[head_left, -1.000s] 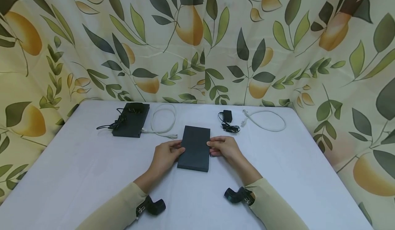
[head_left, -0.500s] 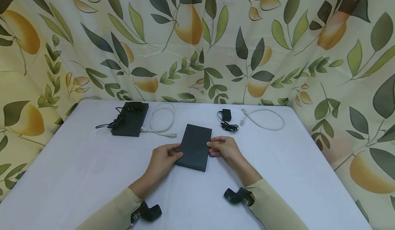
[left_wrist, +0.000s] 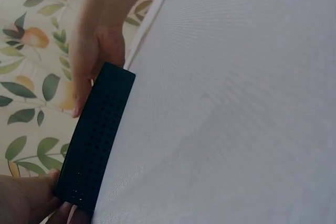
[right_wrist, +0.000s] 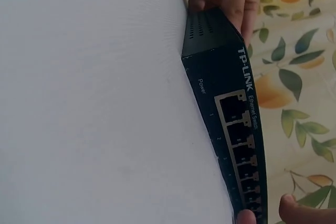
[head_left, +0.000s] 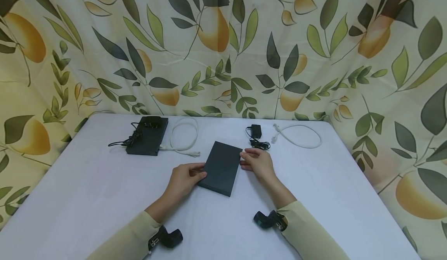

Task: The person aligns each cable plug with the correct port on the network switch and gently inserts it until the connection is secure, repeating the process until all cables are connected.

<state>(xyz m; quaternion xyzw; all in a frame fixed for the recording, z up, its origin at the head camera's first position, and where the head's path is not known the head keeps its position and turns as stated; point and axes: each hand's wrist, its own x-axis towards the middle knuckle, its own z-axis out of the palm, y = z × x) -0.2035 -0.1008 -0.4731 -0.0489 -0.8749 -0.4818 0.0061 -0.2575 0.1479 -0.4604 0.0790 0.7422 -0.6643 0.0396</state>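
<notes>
A black TP-LINK Ethernet switch (head_left: 220,169) lies between both hands, turned slightly clockwise. Its row of ports (right_wrist: 239,140) shows in the right wrist view, and its vented end (right_wrist: 207,31) too. My left hand (head_left: 183,182) pinches the left edge near the front corner, thumb on top, fingers underneath. At the far right corner is my right hand (head_left: 259,165); in the right wrist view one fingertip (right_wrist: 247,216) lies against the port side while the thumb (right_wrist: 294,211) stands off from it. Seen from the left wrist, the vented side (left_wrist: 100,135) faces the camera.
At the back left sits a second black flat box (head_left: 148,137) with a black cable bundle on it. Beside it is a coiled white network cable (head_left: 185,136). Back right are a black power adapter (head_left: 256,132) and another white cable (head_left: 304,126). A patterned curtain hangs behind the table (head_left: 87,182).
The switch has turned clockwise, its far end swinging right. My left hand moved slightly left with its edge. My right hand slid toward the far corner and its thumb loosened from the switch.
</notes>
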